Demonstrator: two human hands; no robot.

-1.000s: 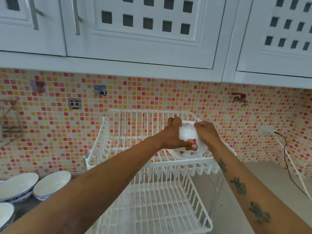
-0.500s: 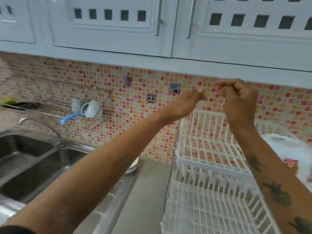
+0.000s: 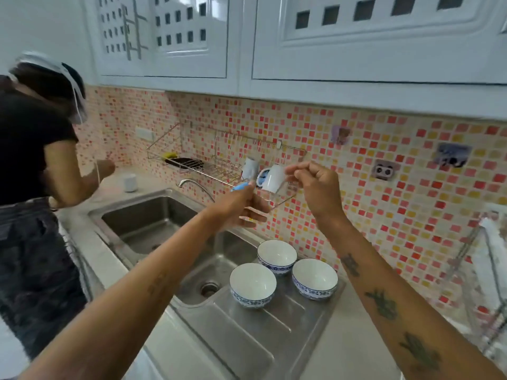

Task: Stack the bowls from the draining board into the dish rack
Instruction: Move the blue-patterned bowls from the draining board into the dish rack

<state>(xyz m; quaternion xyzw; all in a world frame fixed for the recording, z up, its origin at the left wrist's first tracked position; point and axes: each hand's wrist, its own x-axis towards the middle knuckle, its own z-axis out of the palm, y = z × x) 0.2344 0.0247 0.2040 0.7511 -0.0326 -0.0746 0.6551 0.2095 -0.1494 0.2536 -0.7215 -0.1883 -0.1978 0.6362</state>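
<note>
Stainless steel forms the ribbed draining board [image 3: 247, 333], where three blue-patterned bowls [image 3: 253, 285] [image 3: 314, 279] [image 3: 277, 256] are set upright and close together, presumably left to drain within easy reach. Above them both hands are held up empty: the left hand [image 3: 241, 208] is loosely open, the right hand [image 3: 319, 189] is curled with fingertips pinched on nothing. The dish rack [image 3: 491, 270] is seen only at the right edge, blurred. Farther back, mugs [image 3: 271, 178] are hung on a wall rack
</note>
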